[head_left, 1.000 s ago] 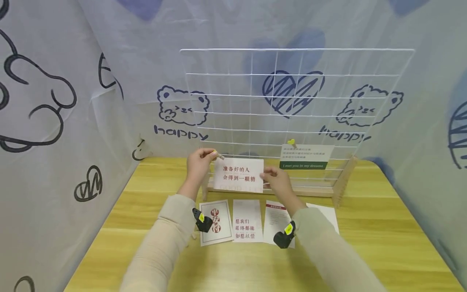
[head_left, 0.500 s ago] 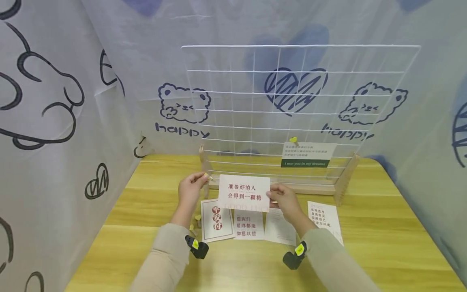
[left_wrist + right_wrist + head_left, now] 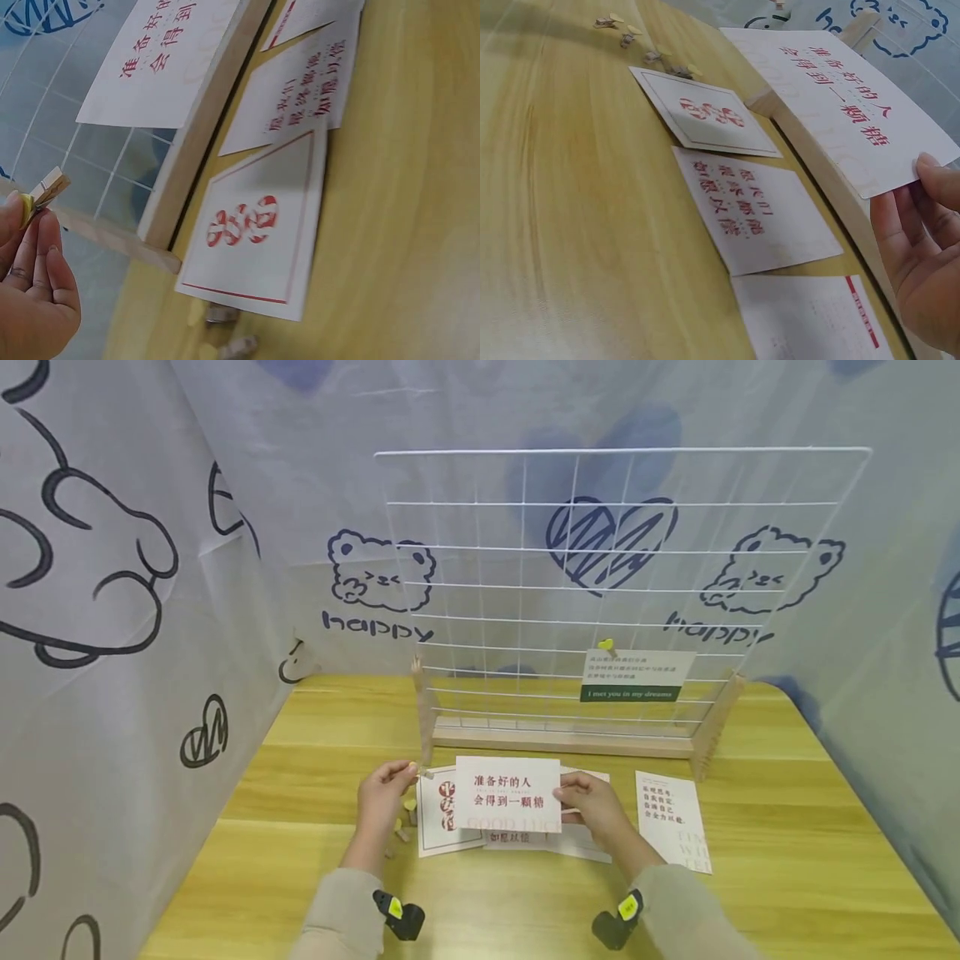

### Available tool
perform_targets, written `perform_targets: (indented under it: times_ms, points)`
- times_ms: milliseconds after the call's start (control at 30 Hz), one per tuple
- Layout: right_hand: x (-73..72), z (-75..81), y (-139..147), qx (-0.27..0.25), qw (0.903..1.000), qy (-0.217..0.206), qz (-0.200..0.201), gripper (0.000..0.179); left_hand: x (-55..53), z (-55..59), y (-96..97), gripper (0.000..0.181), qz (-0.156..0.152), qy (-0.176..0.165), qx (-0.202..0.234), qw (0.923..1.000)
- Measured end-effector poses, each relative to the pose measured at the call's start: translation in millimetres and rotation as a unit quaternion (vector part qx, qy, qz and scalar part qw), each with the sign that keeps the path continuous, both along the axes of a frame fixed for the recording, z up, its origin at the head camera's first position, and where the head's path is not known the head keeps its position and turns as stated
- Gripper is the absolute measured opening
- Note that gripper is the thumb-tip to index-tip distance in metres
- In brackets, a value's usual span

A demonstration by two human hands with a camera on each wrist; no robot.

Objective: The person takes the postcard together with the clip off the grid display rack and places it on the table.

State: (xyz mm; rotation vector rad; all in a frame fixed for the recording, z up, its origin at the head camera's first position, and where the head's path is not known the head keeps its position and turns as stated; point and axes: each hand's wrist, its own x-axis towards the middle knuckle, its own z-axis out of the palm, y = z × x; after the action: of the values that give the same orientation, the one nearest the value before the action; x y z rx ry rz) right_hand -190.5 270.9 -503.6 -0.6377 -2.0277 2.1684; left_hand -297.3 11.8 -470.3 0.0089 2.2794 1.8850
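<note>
My right hand [image 3: 600,806] pinches the right edge of a white card [image 3: 510,793] with red Chinese writing, thumb in front and fingers behind. This card is held up above the table, partly covering the cards beneath it in the head view. To its left, my left hand [image 3: 378,806] pinches a small wooden clothespin [image 3: 51,187] with a yellow decoration between thumb and fingers. The clothespin is apart from the held card. Behind both hands stands a white wire grid [image 3: 622,448] on a wooden base [image 3: 562,743].
A white and green card [image 3: 637,667] hangs on the grid under a yellow heart clothespin [image 3: 606,645]. Several cards lie on the table, including a red-bordered one [image 3: 247,225] and one at the right [image 3: 673,818]. Loose clothespins [image 3: 652,55] lie by the left hand.
Both hands have drawn back from the grid, lower in the head view, with the card and clothespin. The clothespin was near the card's top left corner and is now farther from it.
</note>
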Motion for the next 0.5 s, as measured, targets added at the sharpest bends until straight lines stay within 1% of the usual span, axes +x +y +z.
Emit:
perform_targets:
  times_ms: [200,333,500]
  points:
    - [11.9,-12.7,0,-0.023,0.9992,-0.003,0.031,0.011,13.2,-14.7,-8.4,0.032,0.020,-0.022,0.018,0.9994]
    - [22.0,-22.0,0,-0.034,0.9986,-0.012,0.039,0.014,21.6,-25.1,-13.2,0.033,0.022,-0.024,0.026,0.9991]
    - [34.4,-36.7,0,-0.065,0.9968,-0.019,0.043,0.016,30.5,-37.7,-19.3,0.034,0.014,-0.030,0.047,0.9983]
